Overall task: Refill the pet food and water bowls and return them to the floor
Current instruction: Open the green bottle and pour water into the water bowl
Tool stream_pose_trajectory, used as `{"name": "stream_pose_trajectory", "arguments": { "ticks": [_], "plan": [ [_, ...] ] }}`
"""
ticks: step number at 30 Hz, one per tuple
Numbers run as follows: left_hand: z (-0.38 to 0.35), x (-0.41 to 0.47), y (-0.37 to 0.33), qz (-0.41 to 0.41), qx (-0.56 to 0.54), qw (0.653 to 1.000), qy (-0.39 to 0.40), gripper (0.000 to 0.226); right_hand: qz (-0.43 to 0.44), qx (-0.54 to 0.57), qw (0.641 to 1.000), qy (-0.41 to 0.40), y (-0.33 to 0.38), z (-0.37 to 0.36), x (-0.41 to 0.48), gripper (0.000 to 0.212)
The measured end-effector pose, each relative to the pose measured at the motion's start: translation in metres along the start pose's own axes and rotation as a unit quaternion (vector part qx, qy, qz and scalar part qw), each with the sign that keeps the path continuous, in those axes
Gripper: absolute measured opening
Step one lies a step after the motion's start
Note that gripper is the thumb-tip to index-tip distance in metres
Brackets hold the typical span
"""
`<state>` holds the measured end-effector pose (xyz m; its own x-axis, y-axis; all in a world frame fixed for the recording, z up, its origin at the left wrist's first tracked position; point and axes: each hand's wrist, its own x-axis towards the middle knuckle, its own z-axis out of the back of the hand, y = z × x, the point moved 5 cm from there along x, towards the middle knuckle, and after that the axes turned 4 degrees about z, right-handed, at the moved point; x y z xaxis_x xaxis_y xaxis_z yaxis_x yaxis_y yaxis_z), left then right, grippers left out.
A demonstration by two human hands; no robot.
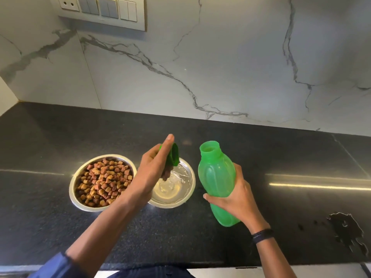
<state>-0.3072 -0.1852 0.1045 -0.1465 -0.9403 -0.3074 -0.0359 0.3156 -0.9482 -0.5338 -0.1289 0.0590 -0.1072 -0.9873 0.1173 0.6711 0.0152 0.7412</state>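
Two steel bowls stand side by side on the black counter [50, 207]. The left bowl [74, 182] is full of brown kibble [104, 180]. The right bowl [190, 186] holds clear water. Above the water bowl, my left hand [152, 173] grips the bottle's dark green cap [174, 155], forefinger stretched out. My right hand [236, 194] grips the light green plastic bottle [215, 173] around its lower half, just right of the water bowl. The bottle is uncapped, roughly upright and leaning slightly left.
A puddle of spilled water [346, 227] lies on the counter at the right, near the front edge. A marble backsplash [220, 67] rises behind the counter, with a switch panel [104, 11] at the top left.
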Motion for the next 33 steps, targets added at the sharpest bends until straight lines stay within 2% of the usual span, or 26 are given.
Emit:
{"name": "stream_pose_trajectory", "arguments": {
  "ticks": [4, 7, 9, 12, 14, 16, 17, 18, 19, 20, 21, 22, 23, 24, 25, 27, 28, 29, 30, 31, 32, 33],
  "plan": [
    [-0.025, 0.007, -0.017, -0.050, 0.050, 0.996, 0.051, 0.044, 0.028, 0.013, 1.000, 0.000, -0.002, -0.009, -0.008, 0.094],
    [-0.036, 0.008, -0.028, -0.124, 0.212, 0.968, 0.043, 0.046, 0.043, 0.018, 0.999, 0.002, -0.003, -0.016, -0.012, 0.096],
    [-0.039, 0.005, -0.038, -0.191, 0.357, 0.914, 0.001, 0.049, 0.052, 0.021, 0.998, -0.001, -0.004, -0.018, -0.014, 0.097],
    [-0.045, 0.000, -0.053, -0.282, 0.492, 0.822, -0.055, 0.061, 0.065, 0.024, 0.997, -0.032, -0.005, -0.020, -0.016, 0.097],
    [-0.053, -0.001, -0.054, -0.290, 0.576, 0.760, -0.075, 0.068, 0.071, 0.018, 0.996, -0.049, -0.006, -0.023, -0.018, 0.098],
    [-0.059, -0.002, -0.052, -0.273, 0.634, 0.718, -0.090, 0.070, 0.077, 0.008, 0.995, -0.055, -0.007, -0.027, -0.019, 0.098],
    [-0.059, 0.000, -0.053, -0.272, 0.646, 0.708, -0.086, 0.069, 0.079, 0.005, 0.995, -0.057, -0.008, -0.027, -0.019, 0.099],
    [-0.059, 0.002, -0.055, -0.281, 0.641, 0.712, -0.054, 0.066, 0.081, 0.006, 0.995, -0.060, -0.008, -0.027, -0.019, 0.099],
    [-0.059, 0.005, -0.057, -0.300, 0.619, 0.725, 0.016, 0.058, 0.082, 0.011, 0.994, -0.065, -0.008, -0.027, -0.020, 0.099],
    [-0.058, 0.007, -0.059, -0.309, 0.596, 0.731, 0.118, 0.047, 0.082, 0.018, 0.994, -0.075, -0.009, -0.025, -0.020, 0.098],
    [-0.056, 0.008, -0.061, -0.295, 0.588, 0.719, 0.224, 0.051, 0.083, 0.023, 0.992, -0.087, -0.008, -0.023, -0.020, 0.097],
    [-0.052, 0.006, -0.065, -0.275, 0.588, 0.700, 0.298, 0.070, 0.083, 0.027, 0.991, -0.098, -0.008, -0.021, -0.019, 0.095],
    [-0.049, 0.006, -0.067, -0.248, 0.601, 0.688, 0.322, 0.085, 0.081, 0.029, 0.991, -0.107, -0.008, -0.020, -0.019, 0.095],
    [-0.048, 0.006, -0.070, -0.240, 0.622, 0.684, 0.295, 0.089, 0.077, 0.030, 0.990, -0.111, -0.008, -0.019, -0.017, 0.094],
    [-0.050, 0.006, -0.071, -0.246, 0.650, 0.679, 0.236, 0.086, 0.073, 0.028, 0.991, -0.111, -0.007, -0.019, -0.016, 0.094],
    [-0.057, 0.006, -0.079, -0.270, 0.715, 0.634, 0.124, 0.080, 0.072, 0.018, 0.992, -0.100, -0.008, -0.020, -0.015, 0.095],
    [-0.061, 0.007, -0.080, -0.282, 0.713, 0.631, 0.114, 0.075, 0.072, 0.013, 0.993, -0.093, -0.008, -0.021, -0.015, 0.096],
    [-0.063, 0.007, -0.081, -0.288, 0.699, 0.639, 0.141, 0.064, 0.073, 0.009, 0.993, -0.089, -0.009, -0.022, -0.015, 0.096],
    [-0.062, 0.009, -0.081, -0.277, 0.675, 0.653, 0.202, 0.051, 0.074, 0.007, 0.993, -0.089, -0.009, -0.022, -0.016, 0.096],
    [-0.060, 0.007, -0.084, -0.257, 0.665, 0.647, 0.270, 0.056, 0.075, 0.006, 0.993, -0.091, -0.009, -0.022, -0.016, 0.096],
    [-0.056, 0.003, -0.090, -0.249, 0.647, 0.646, 0.319, 0.076, 0.076, 0.006, 0.993, -0.093, -0.010, -0.022, -0.016, 0.096],
    [-0.053, 0.001, -0.096, -0.242, 0.629, 0.659, 0.334, 0.086, 0.079, 0.004, 0.993, -0.092, -0.010, -0.023, -0.016, 0.096]
  ]
}}
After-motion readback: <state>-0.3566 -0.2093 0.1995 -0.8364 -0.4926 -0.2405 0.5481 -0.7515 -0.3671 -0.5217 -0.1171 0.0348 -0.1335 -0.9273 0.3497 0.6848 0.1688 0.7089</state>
